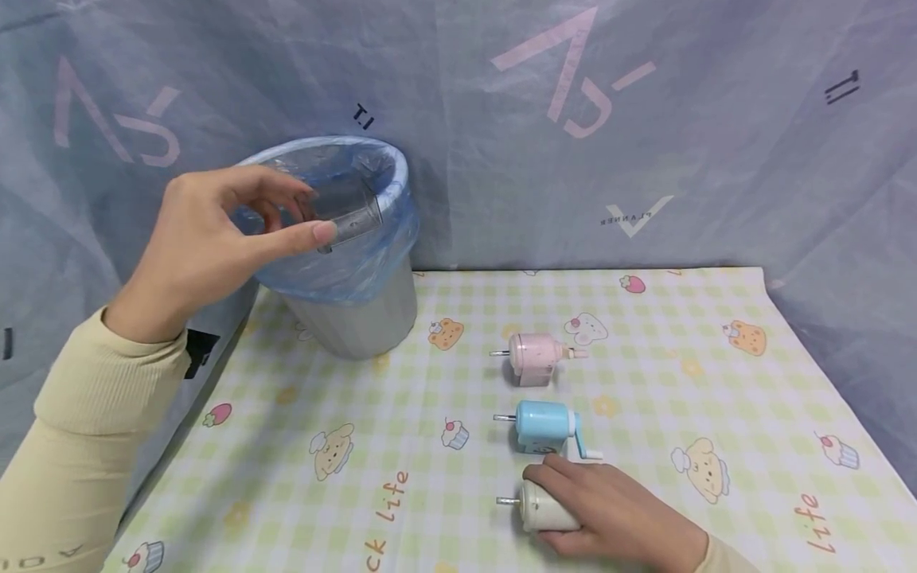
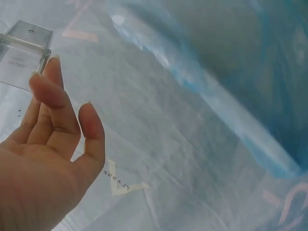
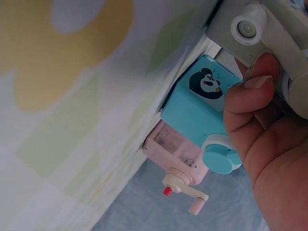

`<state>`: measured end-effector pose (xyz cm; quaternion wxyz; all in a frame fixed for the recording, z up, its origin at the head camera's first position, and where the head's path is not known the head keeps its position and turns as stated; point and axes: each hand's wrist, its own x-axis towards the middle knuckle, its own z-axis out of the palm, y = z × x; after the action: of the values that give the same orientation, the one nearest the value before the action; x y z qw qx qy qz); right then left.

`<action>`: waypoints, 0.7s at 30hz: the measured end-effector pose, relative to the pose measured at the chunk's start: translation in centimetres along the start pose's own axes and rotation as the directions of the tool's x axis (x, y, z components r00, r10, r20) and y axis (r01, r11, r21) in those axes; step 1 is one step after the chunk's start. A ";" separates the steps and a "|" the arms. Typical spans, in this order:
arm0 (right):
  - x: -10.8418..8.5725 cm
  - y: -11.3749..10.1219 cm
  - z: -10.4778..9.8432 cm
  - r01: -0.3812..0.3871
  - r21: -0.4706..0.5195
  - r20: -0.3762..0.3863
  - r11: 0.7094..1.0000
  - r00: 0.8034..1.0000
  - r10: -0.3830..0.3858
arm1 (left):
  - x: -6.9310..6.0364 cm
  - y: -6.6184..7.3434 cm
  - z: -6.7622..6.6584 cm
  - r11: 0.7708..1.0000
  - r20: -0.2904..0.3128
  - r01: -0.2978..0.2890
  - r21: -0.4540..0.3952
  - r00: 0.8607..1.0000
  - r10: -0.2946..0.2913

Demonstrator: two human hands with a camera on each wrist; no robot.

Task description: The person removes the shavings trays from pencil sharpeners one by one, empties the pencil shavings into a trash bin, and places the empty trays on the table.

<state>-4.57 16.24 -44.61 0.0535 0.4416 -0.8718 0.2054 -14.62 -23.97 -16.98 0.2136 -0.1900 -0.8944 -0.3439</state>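
Above the bin's opening, my left hand (image 1: 208,239) pinches a clear plastic drawer (image 1: 354,223) between thumb and fingers; the left wrist view shows the see-through drawer (image 2: 26,50) at the fingertips of the hand (image 2: 53,139). On the table my right hand (image 1: 609,509) grips a cream crank sharpener (image 1: 544,509). Its crank side (image 3: 248,29) shows beside the hand (image 3: 274,139) in the right wrist view. Just beyond stands a blue sharpener (image 1: 542,422), and behind that a pink sharpener (image 1: 533,358). Neither of these is held.
A grey bin (image 1: 358,318) with a blue plastic liner (image 1: 344,274) stands at the table's back left. A checked, printed cloth (image 1: 645,398) covers the table. Grey-blue printed fabric (image 1: 466,159) hangs behind and along the sides.
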 end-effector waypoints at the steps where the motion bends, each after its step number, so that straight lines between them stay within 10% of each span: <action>1: 0.0 0.0 0.0 0.003 -0.005 -0.004 1.000 1.000 -0.003 | -0.1 0.1 0.1 1.000 0.005 0.000 -0.019 1.000 0.000; 8: 0.2 0.0 -0.1 0.014 0.000 -0.014 1.000 1.000 -0.014 | -1.5 0.3 1.7 0.985 0.079 -0.042 -0.170 0.995 0.056; 21: 0.1 -0.2 0.1 0.013 -0.004 -0.019 1.000 1.000 -0.013 | -4.0 0.4 5.2 0.978 0.236 -0.156 -0.137 0.954 0.185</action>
<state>-4.49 16.06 -44.60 0.0639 0.4451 -0.8688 0.2073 -12.37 -20.90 -22.34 0.1179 -0.3200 -0.8727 -0.3494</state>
